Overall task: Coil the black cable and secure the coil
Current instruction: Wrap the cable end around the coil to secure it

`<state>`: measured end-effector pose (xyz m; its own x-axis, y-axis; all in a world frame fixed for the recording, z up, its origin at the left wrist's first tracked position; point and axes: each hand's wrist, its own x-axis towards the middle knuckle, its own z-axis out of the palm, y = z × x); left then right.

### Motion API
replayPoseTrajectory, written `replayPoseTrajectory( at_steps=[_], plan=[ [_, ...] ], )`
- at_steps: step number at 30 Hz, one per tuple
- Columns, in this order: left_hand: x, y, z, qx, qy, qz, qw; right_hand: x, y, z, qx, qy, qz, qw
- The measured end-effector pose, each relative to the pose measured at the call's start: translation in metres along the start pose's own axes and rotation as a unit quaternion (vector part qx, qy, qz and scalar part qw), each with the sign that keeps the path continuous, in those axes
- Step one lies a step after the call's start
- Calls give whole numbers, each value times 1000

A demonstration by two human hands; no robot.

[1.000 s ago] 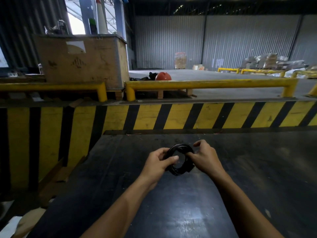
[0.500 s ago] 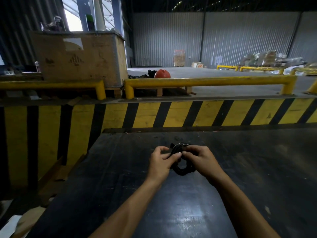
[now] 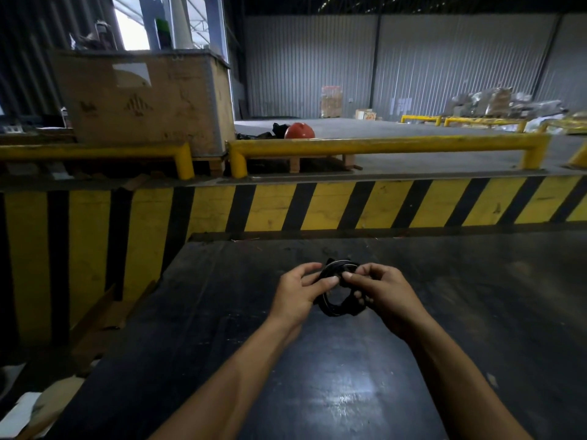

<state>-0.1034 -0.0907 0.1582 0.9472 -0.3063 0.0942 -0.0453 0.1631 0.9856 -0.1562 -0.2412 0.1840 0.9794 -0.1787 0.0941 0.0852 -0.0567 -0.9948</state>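
Note:
The black cable (image 3: 333,308) is wound into a small round coil and held upright just above the dark table (image 3: 476,312). My left hand (image 3: 298,293) grips the coil's left side, thumb pressed over the ring. My right hand (image 3: 384,293) holds the right side, its thumb and fingers pinching the top of the coil. The fingers hide much of the upper loop, and the cable's ends are not visible.
Beyond the table's far edge stands a yellow and black striped barrier (image 3: 349,204) with yellow rails (image 3: 381,144) above it. A big wooden crate (image 3: 143,100) sits at the back left. Cardboard scraps (image 3: 47,404) lie on the floor to the left.
Both hands have closed in on the coil. My right hand's fingers moved from the outer right side over the top of the ring, and the coil's open centre is now partly covered.

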Motion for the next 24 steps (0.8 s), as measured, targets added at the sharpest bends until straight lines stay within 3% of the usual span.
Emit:
replayPoseTrajectory(
  at_steps=[8, 17, 24],
  plan=[
    [-6, 6, 1, -81, -53, -64, 993, -4, -6, -11, 3, -62, 26, 998],
    [-10, 11, 7, -82, -123, -79, 986, -6, -10, -11, -126, 50, -61, 989],
    [-15, 18, 7, -93, -158, -97, 978, -9, -13, -15, -161, 17, -66, 985]
  ],
)
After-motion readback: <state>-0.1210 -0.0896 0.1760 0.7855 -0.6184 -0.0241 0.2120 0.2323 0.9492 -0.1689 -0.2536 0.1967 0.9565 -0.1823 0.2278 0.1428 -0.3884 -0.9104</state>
